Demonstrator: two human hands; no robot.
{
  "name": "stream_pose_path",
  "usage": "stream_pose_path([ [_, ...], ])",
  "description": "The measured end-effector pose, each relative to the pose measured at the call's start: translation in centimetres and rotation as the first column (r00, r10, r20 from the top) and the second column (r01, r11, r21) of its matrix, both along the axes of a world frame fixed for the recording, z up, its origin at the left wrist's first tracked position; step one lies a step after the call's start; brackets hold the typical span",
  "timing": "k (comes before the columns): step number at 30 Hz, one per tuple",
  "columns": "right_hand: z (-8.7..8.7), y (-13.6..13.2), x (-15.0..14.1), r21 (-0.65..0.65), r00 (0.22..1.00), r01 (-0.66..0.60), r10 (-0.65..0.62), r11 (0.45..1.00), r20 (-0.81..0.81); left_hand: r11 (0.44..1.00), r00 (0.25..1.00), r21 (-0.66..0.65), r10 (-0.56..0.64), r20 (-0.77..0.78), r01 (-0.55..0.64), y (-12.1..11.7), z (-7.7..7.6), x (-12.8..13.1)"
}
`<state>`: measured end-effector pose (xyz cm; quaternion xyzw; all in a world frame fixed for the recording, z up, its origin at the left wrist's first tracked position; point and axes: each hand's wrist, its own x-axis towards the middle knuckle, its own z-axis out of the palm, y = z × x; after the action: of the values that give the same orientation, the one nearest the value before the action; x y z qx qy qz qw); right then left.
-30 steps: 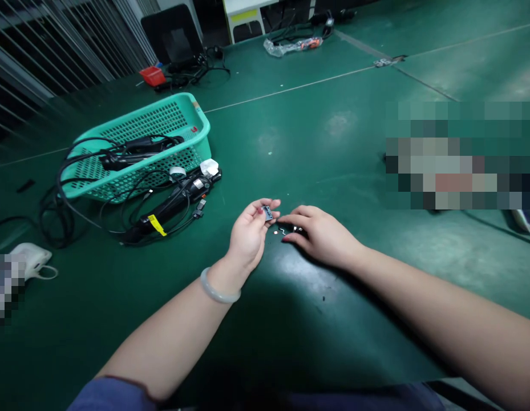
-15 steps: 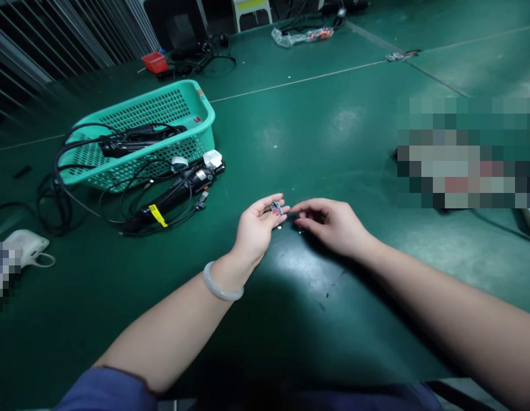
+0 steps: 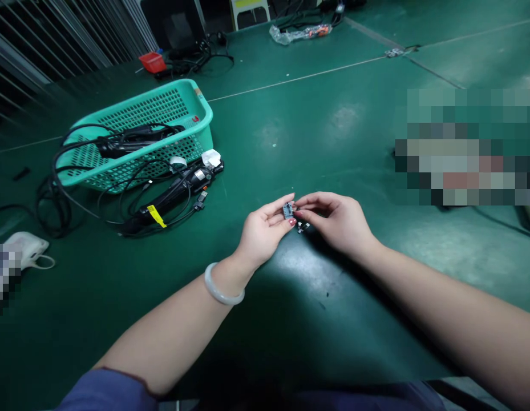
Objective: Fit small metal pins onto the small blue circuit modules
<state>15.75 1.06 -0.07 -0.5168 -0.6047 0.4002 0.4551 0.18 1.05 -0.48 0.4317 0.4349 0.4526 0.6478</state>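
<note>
A small grey-blue rectangular part (image 3: 287, 210) with dark recesses is held between the thumb and fingers of my left hand (image 3: 265, 233), a little above the green table. My right hand (image 3: 342, 221) is closed in a pinch, its thumb and index fingertips meeting the part's right edge. Whatever lies between those fingertips is too small to make out. Under the right fingers, several tiny pale and dark pieces (image 3: 303, 227) rest on the tabletop, partly hidden. A pale bangle (image 3: 219, 288) circles my left wrist.
Left of my hands stands a turquoise basket (image 3: 140, 111) holding black cabled devices. A black corded tool (image 3: 174, 194) with a yellow tag lies in front of it. Farther back are a red tray (image 3: 152, 62) and a plastic-wrapped item (image 3: 294, 35). A blurred-out object (image 3: 457, 162) sits right.
My left hand has moved right and turned the grey-blue part more upright. My right fingers, apart from it before, now meet its edge. The tiny pieces on the table show more.
</note>
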Motion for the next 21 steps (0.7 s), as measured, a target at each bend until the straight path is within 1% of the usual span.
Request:
stream_pose_path([
  [4, 0.1, -0.3, 0.0, 0.117, 0.983, 0.032, -0.053, 0.993, 0.176, 1.000, 1.000, 0.023, -0.013, -0.028, 0.013, -0.1, -0.1, 0.0],
  [8, 0.2, -0.6, -0.1, 0.238, 0.946, 0.012, -0.088, 0.971, 0.313, 0.999, 0.998, 0.042, -0.019, -0.059, 0.022, -0.2, 0.0, 0.1],
  [10, 0.2, -0.8, -0.1, 0.280, 0.935, 0.005, -0.103, 0.960, 0.339, 0.998, 0.997, 0.052, -0.024, -0.078, 0.028, -0.2, 0.1, 0.1],
  [16, 0.2, -1.2, -0.3, 0.349, 0.896, 0.012, -0.165, 0.937, 0.411, 0.998, 0.991, 0.059, -0.008, -0.133, 0.016, -0.3, 0.1, 0.1],
  [21, 0.1, -1.2, -0.3, 0.452, 0.860, -0.028, -0.209, 0.892, 0.466, 0.994, 0.983, 0.102, -0.027, -0.184, 0.047, -0.4, 0.2, 0.1],
])
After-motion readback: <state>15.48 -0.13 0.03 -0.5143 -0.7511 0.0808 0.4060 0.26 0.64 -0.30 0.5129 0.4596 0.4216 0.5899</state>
